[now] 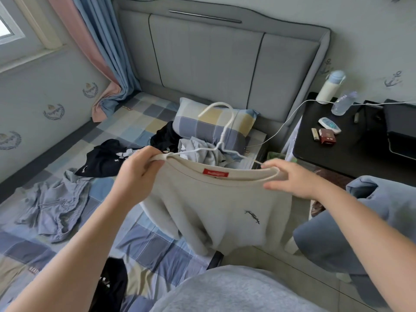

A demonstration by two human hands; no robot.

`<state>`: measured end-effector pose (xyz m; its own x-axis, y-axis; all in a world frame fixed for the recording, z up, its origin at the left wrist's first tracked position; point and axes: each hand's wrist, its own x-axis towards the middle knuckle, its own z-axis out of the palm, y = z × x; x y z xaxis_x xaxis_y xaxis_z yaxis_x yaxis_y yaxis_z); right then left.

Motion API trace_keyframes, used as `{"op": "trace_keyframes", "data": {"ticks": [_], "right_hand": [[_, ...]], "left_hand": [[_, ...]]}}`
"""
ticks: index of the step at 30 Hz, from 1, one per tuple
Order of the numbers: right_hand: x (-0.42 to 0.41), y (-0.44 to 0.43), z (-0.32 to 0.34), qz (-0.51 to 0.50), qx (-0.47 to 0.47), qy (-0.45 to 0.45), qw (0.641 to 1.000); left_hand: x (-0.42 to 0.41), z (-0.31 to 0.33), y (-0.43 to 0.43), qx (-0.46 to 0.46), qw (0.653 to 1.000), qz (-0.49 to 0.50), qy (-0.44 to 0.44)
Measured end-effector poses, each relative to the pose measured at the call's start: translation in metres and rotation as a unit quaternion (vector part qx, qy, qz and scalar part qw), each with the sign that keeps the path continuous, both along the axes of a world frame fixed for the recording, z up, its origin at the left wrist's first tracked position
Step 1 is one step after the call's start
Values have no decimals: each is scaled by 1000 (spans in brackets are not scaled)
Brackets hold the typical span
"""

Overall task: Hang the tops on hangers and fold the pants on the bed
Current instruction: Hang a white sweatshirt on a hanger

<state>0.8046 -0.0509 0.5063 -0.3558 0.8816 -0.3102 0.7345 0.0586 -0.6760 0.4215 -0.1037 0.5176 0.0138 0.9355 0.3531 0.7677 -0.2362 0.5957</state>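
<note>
Nearest, a black garment (pixel 112 284) lies on the bed (pixel 139 244) at its near edge; the bed has a sheet checked in blue, grey and yellow, and pale floor tiles (pixel 281 266) run beside it on the right. Above that edge one beige top (pixel 220 199) with a red neck label is held up in the air. The left hand (pixel 137 174) is clamped on the left end of its collar, and the right hand (pixel 292 179) pinches the right end between thumb and fingers. One white wire hanger (pixel 225 129) has its arms inside the neck opening and its hook stands up above the collar. Further left on the sheet lies one crumpled grey pair of pants (pixel 54 199). Beyond it is a second black garment (pixel 103 158), and a third (pixel 164 136) lies against the single checked pillow (pixel 213 124), with a grey heap of clothes (pixel 202 149) just beside it. Behind the pillow rises a grey padded headboard (pixel 211 61). To its right a black worktop (pixel 351 140) carries two bottles, one white with a blue cap (pixel 331 86) and one clear (pixel 343 103), plus a red box (pixel 327 136). A white cable (pixel 281 129) runs from there down to the bed. On the far left hang pink and blue curtains (pixel 101 52) beside a window (pixel 9 25).
</note>
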Motion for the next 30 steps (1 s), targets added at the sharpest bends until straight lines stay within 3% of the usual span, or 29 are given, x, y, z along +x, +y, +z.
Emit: {"op": "trace_keyframes", "data": {"ticks": [2,6,9,12,15,18,22,30], "right_hand": [[21,2,-19,-20,-53,-23,998],[37,4,-38,-82,8,-29,996],[28,3,-33,-154,62,49,985],[14,-4,-16,-163,117,119,973],[5,-16,3,-109,133,174,970],[6,-25,10,-78,139,146,976],[8,-28,7,-117,146,163,969],[11,-45,0,-86,300,118,943]], "left_hand": [[-12,1,0,3,1000,27,-10],[-23,-3,3,5,999,26,36],[-25,-10,3,4,996,2,88],[-22,-16,1,1,995,8,98],[-19,-19,-2,16,997,60,52],[-16,-17,-9,23,997,67,-34],[-8,-10,-16,6,990,55,-127],[15,7,4,-27,994,-6,-107]]}}
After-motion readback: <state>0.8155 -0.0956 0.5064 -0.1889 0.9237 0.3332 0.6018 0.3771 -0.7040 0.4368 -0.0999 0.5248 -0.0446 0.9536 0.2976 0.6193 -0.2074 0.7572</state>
